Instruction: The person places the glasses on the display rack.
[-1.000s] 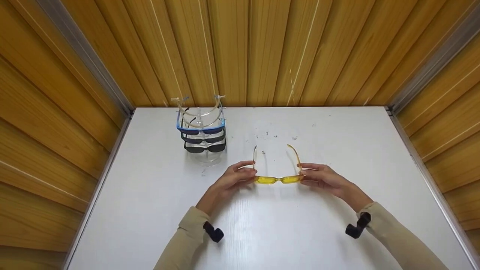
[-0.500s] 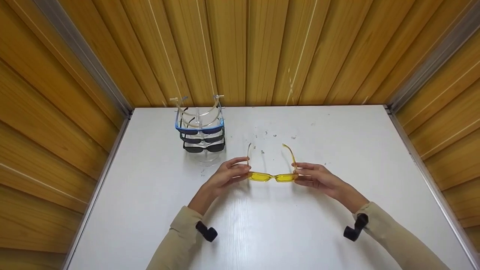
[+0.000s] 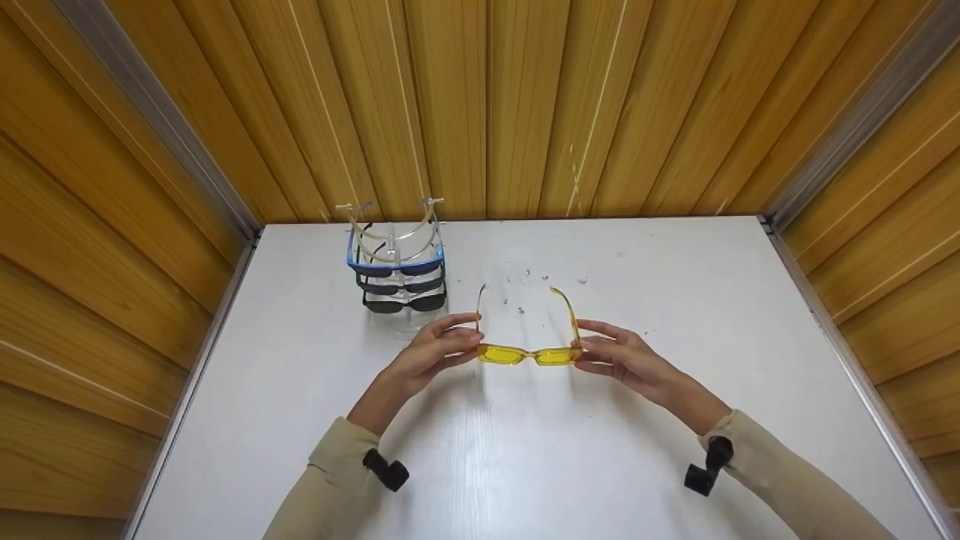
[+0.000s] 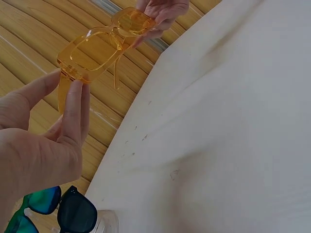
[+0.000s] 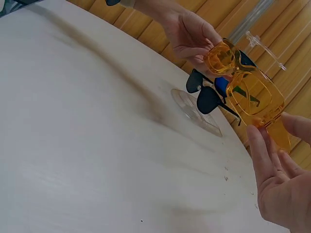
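Note:
Yellow see-through sunglasses (image 3: 501, 355) are held up over the white table, lenses toward me and both temples unfolded, pointing away. My left hand (image 3: 429, 352) pinches the frame's left corner by the hinge; in the left wrist view the thumb and fingers of that hand (image 4: 48, 131) meet at the frame's edge. At the opposite corner my right hand (image 3: 626, 360) pinches the other hinge, as the right wrist view shows with its thumb and fingers around the yellow sunglasses (image 5: 257, 97). Shadows of both hands fall on the tabletop below.
Behind and left stands a clear display rack (image 3: 396, 234) on a round base. It bears blue-framed sunglasses (image 3: 396, 268) above two darker pairs, the lowest being black sunglasses (image 3: 406, 304). Its topmost arms carry nothing. Wood-look panels (image 3: 525, 112) wall the white table (image 3: 637, 465) at back and sides.
Both hands have moved a little to the left with the yellow sunglasses, toward the rack. The grip at both corners stays the same, and the rack's sunglasses have not moved.

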`<state>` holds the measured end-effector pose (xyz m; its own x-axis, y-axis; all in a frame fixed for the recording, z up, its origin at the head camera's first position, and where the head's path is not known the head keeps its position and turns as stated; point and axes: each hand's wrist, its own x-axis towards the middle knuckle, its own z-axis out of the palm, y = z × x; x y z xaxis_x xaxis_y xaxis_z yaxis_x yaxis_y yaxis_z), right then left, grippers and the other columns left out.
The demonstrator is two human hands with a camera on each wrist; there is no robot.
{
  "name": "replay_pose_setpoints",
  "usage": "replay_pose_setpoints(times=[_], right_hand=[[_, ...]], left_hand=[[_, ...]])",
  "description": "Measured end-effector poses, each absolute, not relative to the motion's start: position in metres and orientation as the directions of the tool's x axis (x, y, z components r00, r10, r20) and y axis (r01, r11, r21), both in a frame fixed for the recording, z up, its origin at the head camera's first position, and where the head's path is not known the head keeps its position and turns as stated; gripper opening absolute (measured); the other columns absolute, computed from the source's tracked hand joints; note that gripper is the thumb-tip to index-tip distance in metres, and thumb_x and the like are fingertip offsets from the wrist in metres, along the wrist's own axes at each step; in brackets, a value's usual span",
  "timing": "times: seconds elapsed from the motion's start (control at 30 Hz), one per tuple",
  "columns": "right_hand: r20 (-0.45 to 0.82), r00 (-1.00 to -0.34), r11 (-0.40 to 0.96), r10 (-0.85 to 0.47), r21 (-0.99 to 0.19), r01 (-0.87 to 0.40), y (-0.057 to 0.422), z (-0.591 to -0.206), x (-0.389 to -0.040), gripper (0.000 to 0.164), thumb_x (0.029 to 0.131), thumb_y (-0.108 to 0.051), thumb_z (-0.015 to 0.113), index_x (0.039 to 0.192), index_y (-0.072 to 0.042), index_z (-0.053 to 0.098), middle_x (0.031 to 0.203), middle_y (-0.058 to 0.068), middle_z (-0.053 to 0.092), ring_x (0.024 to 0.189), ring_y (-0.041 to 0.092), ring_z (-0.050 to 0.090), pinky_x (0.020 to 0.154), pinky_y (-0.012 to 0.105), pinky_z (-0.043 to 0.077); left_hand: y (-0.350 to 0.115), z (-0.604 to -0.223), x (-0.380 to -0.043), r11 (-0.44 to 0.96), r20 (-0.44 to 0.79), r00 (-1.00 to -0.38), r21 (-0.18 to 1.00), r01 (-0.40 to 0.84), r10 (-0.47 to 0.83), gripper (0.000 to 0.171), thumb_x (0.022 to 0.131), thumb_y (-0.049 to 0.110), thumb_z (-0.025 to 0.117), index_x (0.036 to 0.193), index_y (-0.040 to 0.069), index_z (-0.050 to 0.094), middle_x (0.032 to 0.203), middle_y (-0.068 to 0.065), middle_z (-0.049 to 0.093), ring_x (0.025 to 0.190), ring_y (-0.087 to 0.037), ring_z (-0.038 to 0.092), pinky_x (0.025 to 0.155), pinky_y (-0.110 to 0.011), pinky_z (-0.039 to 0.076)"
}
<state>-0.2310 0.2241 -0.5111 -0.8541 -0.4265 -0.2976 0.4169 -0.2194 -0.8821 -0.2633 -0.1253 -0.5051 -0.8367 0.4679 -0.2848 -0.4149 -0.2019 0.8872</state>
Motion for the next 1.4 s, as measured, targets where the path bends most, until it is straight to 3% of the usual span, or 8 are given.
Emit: replay_pose_setpoints(times=[0.47, 1.07, 1.4], right_hand=[[-0.267, -0.845, -0.174, -0.463, -0.907, 0.382, 0.206, -0.484, -0.238, 0.061, 0.100, -0.003, 0.062, 0.154, 0.002, 0.034, 0.116, 0.003, 0.073, 0.112, 0.019, 0.071, 0.101, 0.035, 0.058], [-0.117, -0.850, -0.308, -0.514, -0.899, 0.311, 0.180, -0.457, -0.244, 0.054, 0.100, 0.002, 0.057, 0.151, -0.005, 0.042, 0.120, 0.003, 0.072, 0.116, 0.018, 0.069, 0.104, 0.034, 0.057], [-0.109, -0.853, -0.310, -0.510, -0.902, 0.300, 0.169, -0.445, -0.253, 0.049, 0.101, 0.003, 0.057, 0.148, -0.008, 0.050, 0.118, 0.003, 0.073, 0.115, 0.018, 0.069, 0.104, 0.034, 0.057]], left_hand=[[-0.151, -0.482, -0.255, -0.179, -0.240, -0.870, 0.922, -0.342, 0.430, 0.051, 0.095, 0.003, 0.068, 0.144, 0.000, 0.052, 0.108, -0.002, 0.071, 0.102, -0.016, 0.072, 0.102, -0.037, 0.058], [-0.177, -0.439, -0.259, -0.131, -0.200, -0.896, 0.954, -0.271, 0.397, 0.059, 0.095, 0.005, 0.068, 0.150, -0.001, 0.045, 0.113, 0.000, 0.073, 0.106, -0.013, 0.071, 0.100, -0.032, 0.059], [-0.185, -0.428, -0.258, -0.142, -0.177, -0.910, 0.959, -0.245, 0.374, 0.054, 0.097, 0.003, 0.065, 0.148, 0.000, 0.048, 0.109, 0.002, 0.072, 0.105, -0.013, 0.071, 0.100, -0.031, 0.059]])
